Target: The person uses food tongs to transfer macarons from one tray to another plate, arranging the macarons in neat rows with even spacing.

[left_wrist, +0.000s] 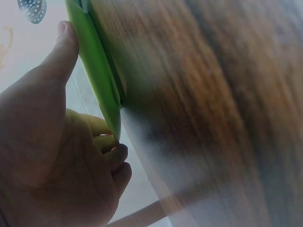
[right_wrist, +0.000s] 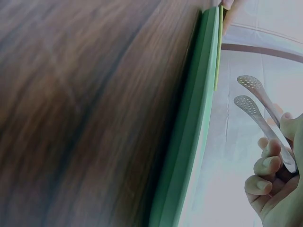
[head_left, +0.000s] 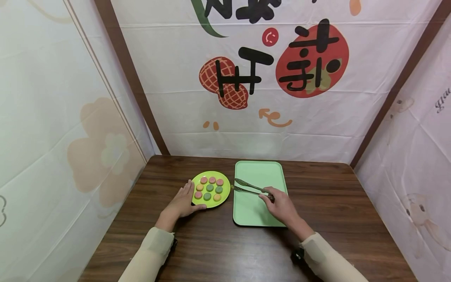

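My left hand point(head_left: 181, 201) rests against the left rim of a round yellow-green plate point(head_left: 225, 199), fingers straight along its edge and thumb spread at the front. Pink, green and yellow macarons point(head_left: 209, 188) lie on the plate in rows. In the left wrist view the thumb and fingertips touch the plate's rim point(left_wrist: 97, 71). My right hand point(head_left: 280, 205) grips metal tongs point(head_left: 250, 187) over a light green tray. The tongs' perforated tips point(right_wrist: 248, 101) stand apart with nothing between them and point toward the plate's right edge.
The rectangular green tray point(head_left: 253, 213) lies just right of the plate, with nothing on it. Both stand on a dark wood-grain table point(head_left: 218, 250). Printed white cloth walls point(head_left: 310, 129) enclose the table at the back and sides.
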